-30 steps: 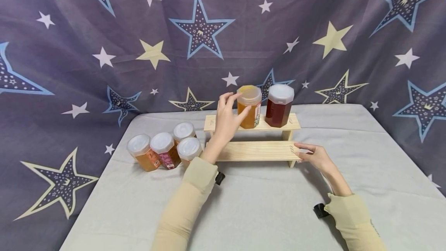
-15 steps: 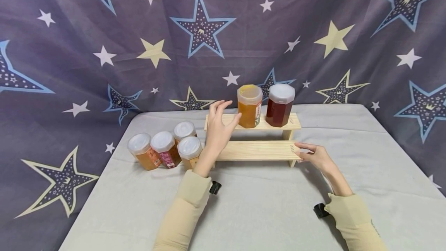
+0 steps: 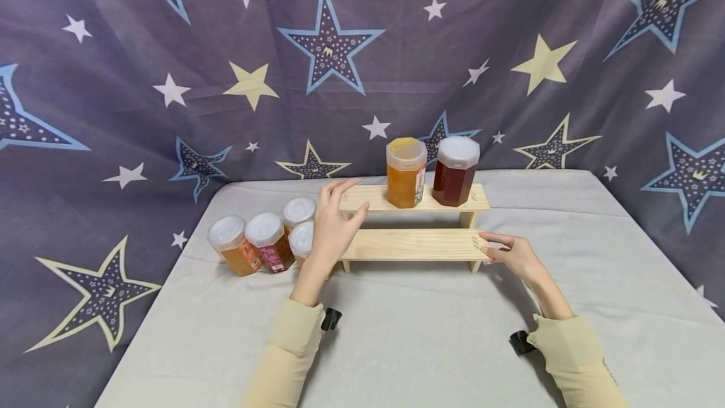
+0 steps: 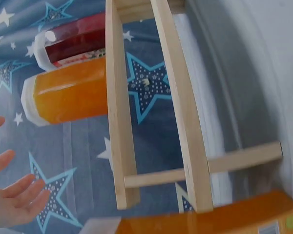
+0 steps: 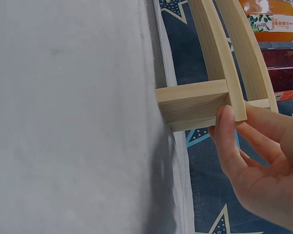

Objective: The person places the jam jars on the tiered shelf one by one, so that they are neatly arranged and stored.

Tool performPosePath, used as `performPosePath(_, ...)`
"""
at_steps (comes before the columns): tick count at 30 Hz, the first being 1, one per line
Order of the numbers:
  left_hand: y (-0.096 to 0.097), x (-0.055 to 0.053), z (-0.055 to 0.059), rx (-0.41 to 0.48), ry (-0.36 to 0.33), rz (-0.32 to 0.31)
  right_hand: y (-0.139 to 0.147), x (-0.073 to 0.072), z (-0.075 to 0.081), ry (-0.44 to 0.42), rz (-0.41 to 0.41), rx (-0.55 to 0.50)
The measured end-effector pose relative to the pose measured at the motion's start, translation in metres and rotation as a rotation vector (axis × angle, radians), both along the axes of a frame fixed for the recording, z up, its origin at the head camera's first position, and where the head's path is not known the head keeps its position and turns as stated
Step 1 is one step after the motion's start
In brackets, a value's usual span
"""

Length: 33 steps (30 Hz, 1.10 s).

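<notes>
A two-tier wooden shelf [image 3: 413, 245] stands on the cloth. On its upper tier sit an amber jar [image 3: 404, 187] and, to its right, a dark red jar [image 3: 455, 182], both white-lidded. My left hand [image 3: 333, 226], fingers spread and holding nothing, is at the shelf's left end, in front of the nearest jar of the left group. In the left wrist view, its fingertips [image 4: 27, 187] are apart from the amber jar. With thumb and fingers, my right hand [image 3: 517, 258] pinches the right end of the lower tier; the right wrist view shows the thumb [image 5: 227, 129] against the board.
Left of the shelf stands a group of several lidded jars, among them an orange one [image 3: 238, 258] and one with a magenta label [image 3: 272, 252]. A grey-white cloth [image 3: 419, 339] covers the table. Behind it hangs a star-patterned curtain [image 3: 396, 87].
My left hand has drawn away from the amber jar, moving left and toward the near side. The amber jar stays on the upper tier. My right hand keeps its place on the shelf.
</notes>
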<state>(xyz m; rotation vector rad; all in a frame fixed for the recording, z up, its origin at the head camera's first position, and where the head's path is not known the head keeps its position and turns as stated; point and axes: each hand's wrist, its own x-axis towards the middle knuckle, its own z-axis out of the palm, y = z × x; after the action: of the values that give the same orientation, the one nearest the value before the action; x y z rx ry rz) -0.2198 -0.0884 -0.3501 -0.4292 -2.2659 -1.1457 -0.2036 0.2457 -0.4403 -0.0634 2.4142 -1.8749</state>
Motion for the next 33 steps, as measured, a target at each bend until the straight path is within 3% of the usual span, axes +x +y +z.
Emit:
performPosePath(20,-0.047,0.021,-0.002,-0.217,-0.086,0.046,0.000,0.000,0.001,-0.003,-0.008,0.036)
performPosePath(33,-0.065,0.030,-0.009,-0.285,-0.187,0.078,0.000,0.000,-0.001,0.010,0.001,-0.006)
